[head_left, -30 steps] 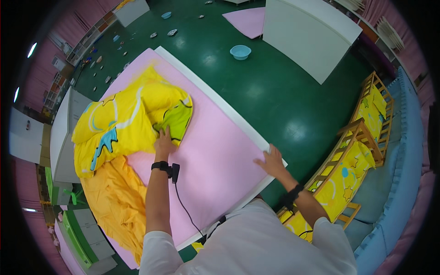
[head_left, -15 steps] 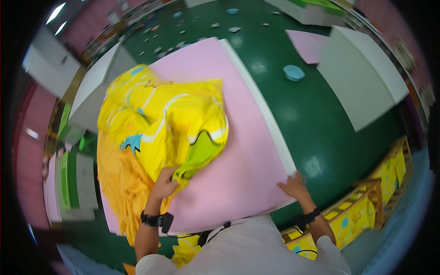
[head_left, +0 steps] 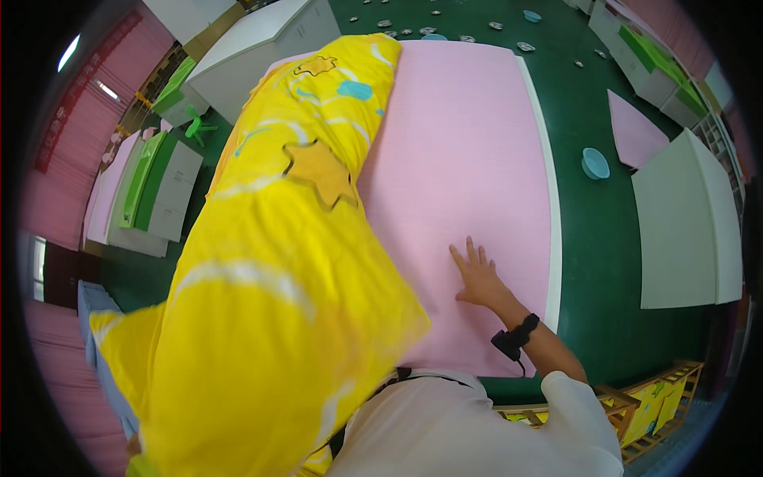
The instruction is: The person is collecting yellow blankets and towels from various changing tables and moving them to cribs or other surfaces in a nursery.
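A big yellow quilt (head_left: pixel 262 215) with white swirls, orange stars and blue patches covers the left part of a pink-topped surface (head_left: pixel 469 151) with a white edge. Its near end is lifted toward my body on the left and looks slightly blurred. Beside a bit of green cloth at the lower left, a sliver of my left hand (head_left: pixel 133 445) shows, holding the raised quilt; its fingers are mostly hidden behind the cloth. My right hand (head_left: pixel 482 280) lies on the pink top with fingers spread, right of the quilt and holding nothing. A black band circles the right wrist.
Wooden frames with yellow cloth (head_left: pixel 656 409) stand at the lower right. White cabinets (head_left: pixel 687 230) flank both sides. A blue basin (head_left: pixel 594 164) sits on the green floor, with small scattered items farther off. A green stool (head_left: pixel 197 126) is at the left.
The quilt's near corner has been pulled left and up toward me, spreading the cloth lengthwise. My right hand has moved from the white edge inward onto the pink top. My view has turned.
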`<control>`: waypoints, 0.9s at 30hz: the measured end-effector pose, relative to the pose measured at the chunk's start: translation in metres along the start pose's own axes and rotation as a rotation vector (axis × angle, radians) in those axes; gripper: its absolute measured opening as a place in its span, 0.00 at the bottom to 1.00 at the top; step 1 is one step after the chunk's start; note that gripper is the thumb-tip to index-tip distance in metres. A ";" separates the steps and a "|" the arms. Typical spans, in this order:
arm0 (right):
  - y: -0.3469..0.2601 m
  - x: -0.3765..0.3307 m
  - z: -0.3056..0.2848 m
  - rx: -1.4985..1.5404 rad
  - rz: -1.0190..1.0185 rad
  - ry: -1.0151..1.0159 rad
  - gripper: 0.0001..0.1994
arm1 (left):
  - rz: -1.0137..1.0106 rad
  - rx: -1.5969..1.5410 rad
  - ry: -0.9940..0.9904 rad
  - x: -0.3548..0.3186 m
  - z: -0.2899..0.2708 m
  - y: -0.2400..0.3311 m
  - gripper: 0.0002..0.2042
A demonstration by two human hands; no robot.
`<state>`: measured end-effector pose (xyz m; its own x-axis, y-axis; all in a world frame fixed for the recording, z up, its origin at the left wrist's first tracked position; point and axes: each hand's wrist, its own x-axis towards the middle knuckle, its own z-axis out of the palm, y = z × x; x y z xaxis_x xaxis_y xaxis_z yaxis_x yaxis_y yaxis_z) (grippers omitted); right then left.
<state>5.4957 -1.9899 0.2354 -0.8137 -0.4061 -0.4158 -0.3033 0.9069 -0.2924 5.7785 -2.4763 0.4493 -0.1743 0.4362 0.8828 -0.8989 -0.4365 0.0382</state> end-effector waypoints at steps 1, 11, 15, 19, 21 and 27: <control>-0.005 -0.001 0.002 -0.006 -0.016 -0.010 0.56 | 0.060 -0.153 -0.091 0.004 0.009 -0.016 0.14; -0.089 0.002 -0.029 0.187 -0.450 0.264 0.52 | 0.034 -1.975 -1.817 -0.029 -0.008 -0.009 0.12; -0.172 0.023 -0.034 0.055 -0.650 0.300 0.51 | -0.136 -1.881 -2.565 -0.102 -0.057 0.066 0.11; -0.222 0.048 -0.021 -0.093 -0.689 0.275 0.50 | 0.503 -1.827 -2.142 -0.118 -0.042 0.107 0.17; -0.241 0.071 0.000 -0.048 -0.686 0.323 0.42 | 0.410 -2.000 -1.463 -0.127 -0.029 0.131 0.25; -0.281 0.093 0.009 -0.116 -0.652 0.274 0.27 | 0.332 -1.536 -1.978 -0.198 0.007 0.154 0.39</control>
<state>5.5099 -2.2832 0.2711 -0.5394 -0.8407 0.0480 -0.8087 0.5014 -0.3077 5.6774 -2.6355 0.2836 -0.6967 -0.7155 0.0516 -0.6210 0.6375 0.4560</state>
